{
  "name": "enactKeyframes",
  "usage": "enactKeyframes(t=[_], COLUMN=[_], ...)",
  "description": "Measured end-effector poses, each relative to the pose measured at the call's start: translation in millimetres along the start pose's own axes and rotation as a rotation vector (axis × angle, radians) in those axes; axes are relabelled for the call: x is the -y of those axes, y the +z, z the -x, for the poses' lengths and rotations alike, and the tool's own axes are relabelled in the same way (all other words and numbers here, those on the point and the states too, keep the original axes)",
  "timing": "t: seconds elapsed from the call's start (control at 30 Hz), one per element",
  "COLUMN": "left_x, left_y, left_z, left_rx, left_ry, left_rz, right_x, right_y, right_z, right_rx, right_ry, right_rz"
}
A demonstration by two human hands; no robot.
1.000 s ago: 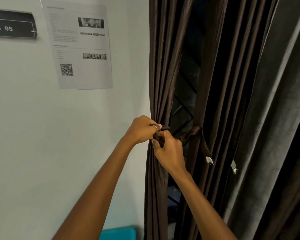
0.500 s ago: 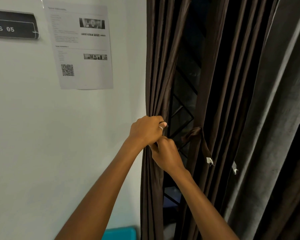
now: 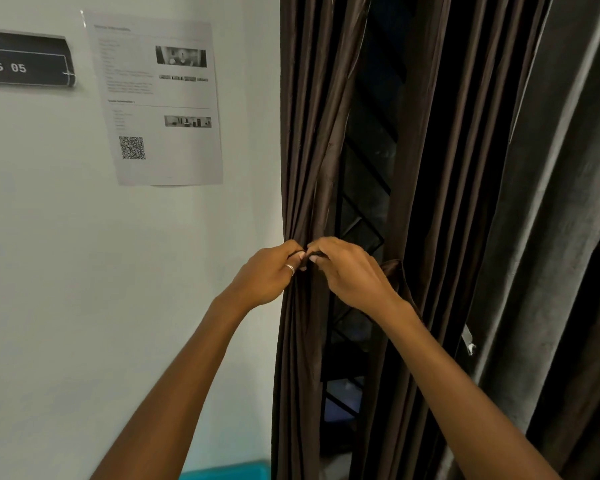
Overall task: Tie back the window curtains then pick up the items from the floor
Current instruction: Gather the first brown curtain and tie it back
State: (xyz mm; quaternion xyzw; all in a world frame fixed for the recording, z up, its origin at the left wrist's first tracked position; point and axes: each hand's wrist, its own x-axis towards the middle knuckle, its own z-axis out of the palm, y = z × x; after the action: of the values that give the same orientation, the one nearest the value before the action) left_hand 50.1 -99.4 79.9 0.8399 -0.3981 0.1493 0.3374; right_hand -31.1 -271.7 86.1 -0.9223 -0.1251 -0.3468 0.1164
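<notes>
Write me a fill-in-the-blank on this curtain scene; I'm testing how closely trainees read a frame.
The black sign reads WS ____.
The left hand and right hand pinch the tie-back at the curtain; the ring is on the ____ one.
The paper sheet beside the sign carries a ____ code.
Missing: 05; left; QR.

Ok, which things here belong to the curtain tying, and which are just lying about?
In use: left hand and right hand, both pinching the tie-back; brown curtain.
Lying about: printed sheet, WS 05 sign, teal box.
</notes>
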Motion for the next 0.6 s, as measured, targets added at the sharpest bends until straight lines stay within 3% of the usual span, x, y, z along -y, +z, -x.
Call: enactKeyframes(t=[0.13, 0.37, 0.6], left_x=[3, 0, 0], left_y=[3, 19, 32], left_z=[8, 21, 20], left_rx=[-0.061, -0.332, -0.438], left_ry=[0.012, 0.154, 0.411], left_rz=[0.001, -0.034, -0.534], right_x=[-8, -7, -6], right_y=[1, 9, 3], right_z=[-4, -14, -23], right_rx=[0.120, 0.071, 0.037], right_ry=[0.100, 0.182, 0.367], right_rz=[-0.182, -0.348, -0.534])
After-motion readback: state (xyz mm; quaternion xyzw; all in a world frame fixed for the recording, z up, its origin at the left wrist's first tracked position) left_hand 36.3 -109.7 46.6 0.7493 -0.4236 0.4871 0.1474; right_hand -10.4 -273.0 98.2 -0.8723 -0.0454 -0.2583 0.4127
